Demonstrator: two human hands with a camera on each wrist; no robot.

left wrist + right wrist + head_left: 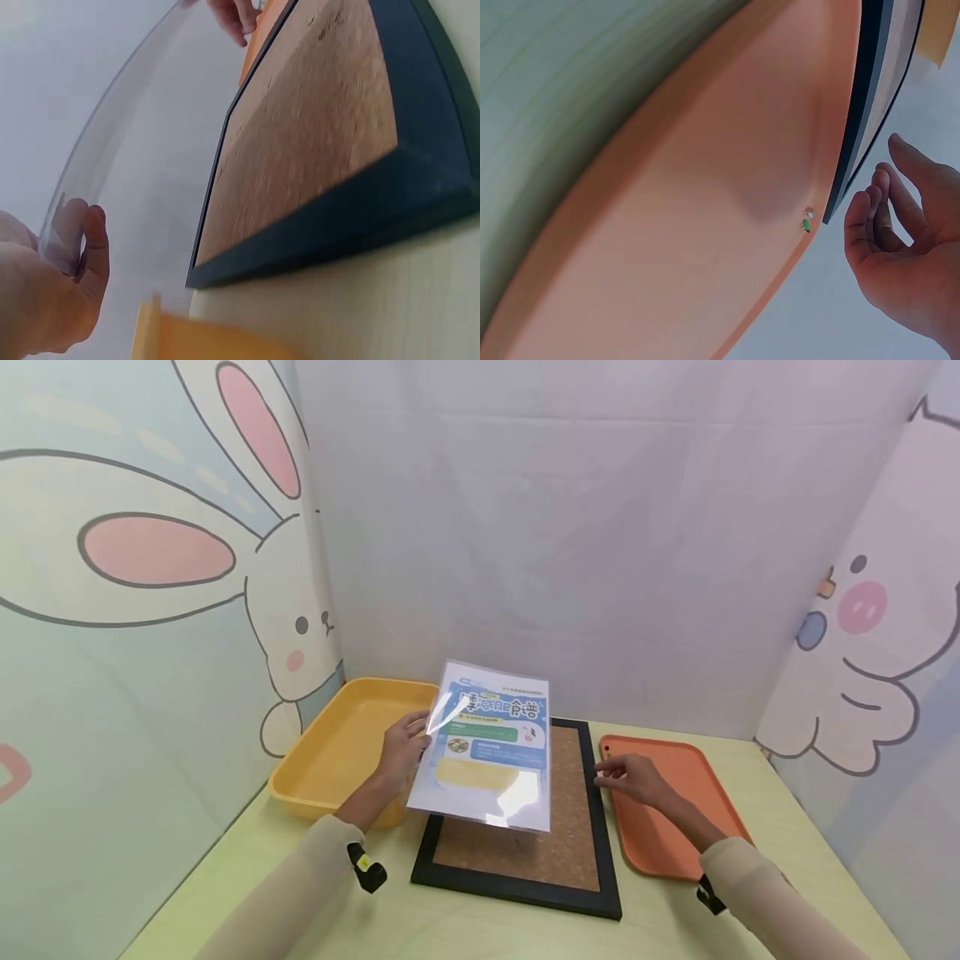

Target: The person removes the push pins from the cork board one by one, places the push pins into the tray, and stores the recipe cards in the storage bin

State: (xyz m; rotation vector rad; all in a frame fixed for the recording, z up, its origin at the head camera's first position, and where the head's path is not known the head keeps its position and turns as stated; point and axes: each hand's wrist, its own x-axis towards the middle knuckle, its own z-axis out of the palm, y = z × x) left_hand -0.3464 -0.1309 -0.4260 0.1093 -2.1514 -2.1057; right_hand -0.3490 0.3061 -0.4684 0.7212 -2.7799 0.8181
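My left hand (403,750) pinches the left edge of a glossy laminated poster (480,760) with printed blue, green and yellow blocks. In the left wrist view the thumb and fingers (94,247) grip its clear edge. The poster is held tilted above a black-framed cork board (517,853) that lies flat on the table, hiding its upper left part. My right hand (636,778) hovers over the board's right edge and the left side of an orange tray (675,827). Its fingers (881,202) are loosely curved and hold nothing.
A yellow plastic tray (322,760) stands left of the board, partly behind my left hand. Small green and white pieces (806,223) lie in a corner of the orange tray. Walls with cartoon animals flank the pale wood-look table (337,918), and a plain curtain (547,527) hangs behind.
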